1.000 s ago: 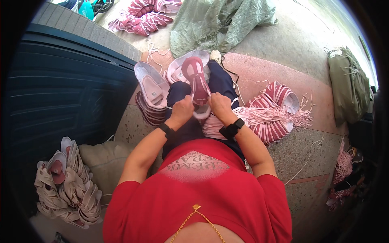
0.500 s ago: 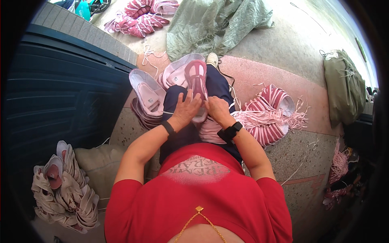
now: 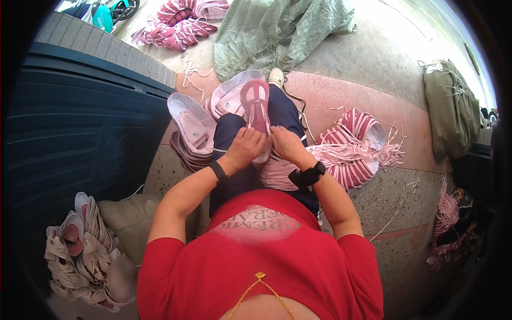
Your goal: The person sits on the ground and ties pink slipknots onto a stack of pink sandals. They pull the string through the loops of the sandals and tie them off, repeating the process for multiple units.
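A dusty-pink shoe upper (image 3: 257,101) lies over my lap, its toe end pointing away from me. My left hand (image 3: 246,146) is closed on its left edge, with the fingers curled over the near part. Opposite it, my right hand (image 3: 290,144) pinches the right edge; whether a lace is also between those fingertips is too small to tell. Left of my knee are stacked pink shoe uppers (image 3: 193,128) with pale linings, and another pale-lined upper (image 3: 230,98) lies just beyond the knee. Pink laces (image 3: 280,173) bunch under my right wrist.
A striped bundle of laced uppers (image 3: 352,154) lies at right. Beige uppers (image 3: 80,261) are heaped at lower left beside a sack (image 3: 130,218). A dark blue metal panel (image 3: 90,128) borders the left. Ahead lies a green woven sheet (image 3: 277,37); an olive sack (image 3: 452,112) stands far right.
My left hand has drawn in, its spread fingers now curled on the upper's edge. My right hand stays at the other edge. The whole view has shifted slightly.
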Action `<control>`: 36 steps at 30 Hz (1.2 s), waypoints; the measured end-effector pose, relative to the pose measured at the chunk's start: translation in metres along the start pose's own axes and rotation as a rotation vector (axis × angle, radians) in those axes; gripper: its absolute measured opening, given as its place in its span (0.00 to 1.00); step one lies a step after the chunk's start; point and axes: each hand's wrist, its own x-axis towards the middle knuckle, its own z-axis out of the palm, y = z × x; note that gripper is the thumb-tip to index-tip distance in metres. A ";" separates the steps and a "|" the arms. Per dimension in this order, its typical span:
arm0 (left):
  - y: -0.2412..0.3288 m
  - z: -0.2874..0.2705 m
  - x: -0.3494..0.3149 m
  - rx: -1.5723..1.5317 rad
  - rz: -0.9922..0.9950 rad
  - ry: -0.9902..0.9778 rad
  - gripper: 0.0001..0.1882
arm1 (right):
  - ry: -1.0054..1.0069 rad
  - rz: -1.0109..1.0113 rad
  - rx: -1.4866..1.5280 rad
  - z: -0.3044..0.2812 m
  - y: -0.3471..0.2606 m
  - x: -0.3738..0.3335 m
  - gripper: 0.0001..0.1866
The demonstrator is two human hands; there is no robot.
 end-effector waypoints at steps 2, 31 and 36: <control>-0.005 -0.008 -0.004 -0.171 0.028 0.090 0.13 | -0.008 0.113 0.124 -0.030 -0.010 0.022 0.13; -0.069 0.009 0.053 -0.988 -0.803 0.085 0.16 | -0.317 -0.060 -0.217 -0.024 0.004 0.121 0.11; -0.069 0.011 0.049 -1.064 -0.829 0.119 0.18 | -0.456 -0.007 -0.186 -0.024 0.008 0.128 0.13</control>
